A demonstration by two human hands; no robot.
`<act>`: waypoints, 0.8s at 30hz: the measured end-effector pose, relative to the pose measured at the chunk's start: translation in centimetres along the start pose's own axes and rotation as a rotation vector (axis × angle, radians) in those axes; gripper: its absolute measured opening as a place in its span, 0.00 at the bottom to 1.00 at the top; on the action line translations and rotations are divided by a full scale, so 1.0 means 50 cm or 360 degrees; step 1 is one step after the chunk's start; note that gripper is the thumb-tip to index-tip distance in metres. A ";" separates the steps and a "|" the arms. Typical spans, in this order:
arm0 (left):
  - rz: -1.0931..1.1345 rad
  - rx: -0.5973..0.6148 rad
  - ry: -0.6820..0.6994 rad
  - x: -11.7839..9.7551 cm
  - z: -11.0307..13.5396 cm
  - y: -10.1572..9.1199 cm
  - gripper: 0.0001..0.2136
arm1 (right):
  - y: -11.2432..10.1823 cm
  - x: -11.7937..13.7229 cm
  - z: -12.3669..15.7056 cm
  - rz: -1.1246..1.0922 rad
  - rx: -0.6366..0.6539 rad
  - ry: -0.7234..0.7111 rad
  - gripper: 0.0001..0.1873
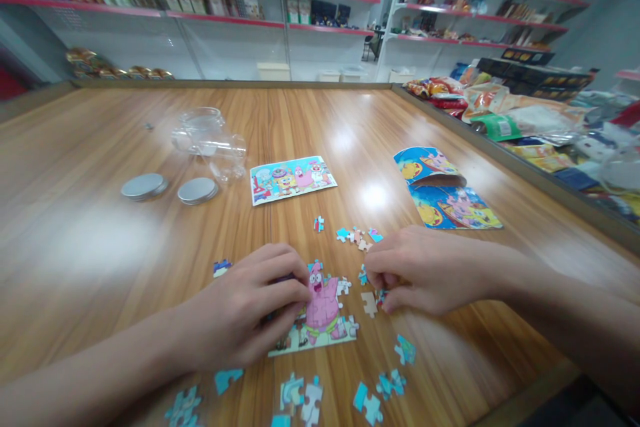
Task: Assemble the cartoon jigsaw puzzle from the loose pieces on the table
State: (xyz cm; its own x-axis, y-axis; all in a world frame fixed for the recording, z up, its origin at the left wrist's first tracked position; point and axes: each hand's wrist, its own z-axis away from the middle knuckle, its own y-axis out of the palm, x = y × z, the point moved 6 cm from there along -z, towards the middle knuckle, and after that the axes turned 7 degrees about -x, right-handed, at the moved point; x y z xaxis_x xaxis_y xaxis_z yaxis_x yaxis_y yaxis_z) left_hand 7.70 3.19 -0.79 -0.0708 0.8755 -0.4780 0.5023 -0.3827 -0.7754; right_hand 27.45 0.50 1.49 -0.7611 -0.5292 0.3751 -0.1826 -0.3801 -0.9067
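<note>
Loose puzzle pieces (pixel 300 400) lie closest to me, at six o'clock from the assembled patch. Most are turquoise, and a few overlap. Just beyond them on the bench (pixel 100 247) sits the assembled patch (pixel 325 310) of a cartoon jigsaw. Its pink starfish figure is whole enough to read, with a ragged outline of tabs around him.

My left hand (pixel 250 313) rests on the patch's nine o'clock side with the fingers curled down onto it. I cannot tell whether that grip has a piece under it or only presses the patch flat. My right hand (pixel 423 270) is at three o'clock of the patch, its grip pinched almost closed. Thumb and fingertips are on a small piece (pixel 382 296) right at the patch's edge. A pale piece (pixel 369 304) lies just beside it, and a small cluster of pieces (pixel 357 235) sits at twelve o'clock.

I judge the jigsaw well under half done. The reference picture (pixel 293 179), farther off at twelve o'clock, shows several characters in a row, and only one is built so far. The scattered pieces are what is left to fit.

The opened puzzle packet (pixel 445 193) lies at two o'clock. The clear jars (pixel 210 140) and two metal lids (pixel 170 188) lie at ten o'clock, well apart from the work.
</note>
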 end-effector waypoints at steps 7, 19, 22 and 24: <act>0.0013 -0.0012 0.0012 -0.005 -0.003 -0.002 0.10 | -0.022 -0.023 -0.005 0.0076 -0.0302 0.0007 0.07; -0.0009 -0.0012 0.0013 -0.005 -0.007 -0.004 0.09 | -0.007 -0.065 -0.032 0.0105 -0.0667 0.0124 0.10; 0.0008 -0.0023 0.0023 -0.006 -0.007 -0.005 0.09 | -0.010 -0.058 -0.032 0.0049 -0.0649 0.0104 0.09; 0.0011 -0.0019 0.0020 -0.005 -0.005 -0.005 0.09 | -0.011 -0.055 -0.031 0.0025 -0.0636 0.0089 0.09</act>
State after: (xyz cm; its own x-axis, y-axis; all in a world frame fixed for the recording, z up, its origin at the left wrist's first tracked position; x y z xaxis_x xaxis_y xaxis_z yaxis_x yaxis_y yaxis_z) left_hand 7.84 3.13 -0.38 -0.0562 0.8765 -0.4781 0.5131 -0.3855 -0.7669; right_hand 28.69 3.34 0.67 -0.7966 -0.4862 0.3593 -0.3898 -0.0413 -0.9200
